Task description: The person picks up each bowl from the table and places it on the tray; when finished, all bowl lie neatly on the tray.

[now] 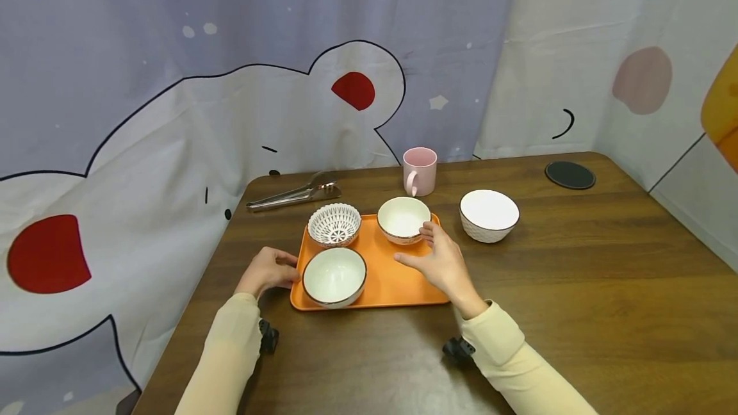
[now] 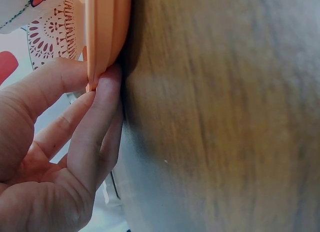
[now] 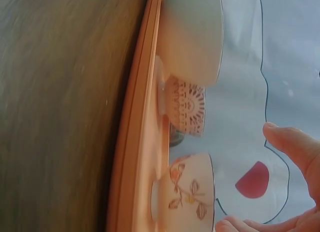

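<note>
My left hand (image 1: pixel 271 269) pinches the left rim of an orange tray (image 1: pixel 398 284); in the left wrist view the thumb lies on the tray edge (image 2: pixel 107 36) and other fingers reach under it. Three bowls stand on the tray: a large dark-rimmed white bowl (image 1: pixel 334 277) at front left, a brown-patterned bowl (image 1: pixel 334 225) behind it, and a cream bowl (image 1: pixel 402 218) at back right. My right hand (image 1: pixel 442 262) hovers over the tray's right side, thumb and fingers spread and holding nothing. Its fingertips are right by the cream bowl, whose floral side (image 3: pixel 187 192) shows in the right wrist view.
To the right of the tray stands a white textured bowl (image 1: pixel 489 215). Behind the tray is a pink mug (image 1: pixel 419 171), with metal tongs (image 1: pixel 294 197) at back left. A black round disc (image 1: pixel 569 175) lies at the far right. A printed curtain (image 1: pixel 242 114) hangs behind the table.
</note>
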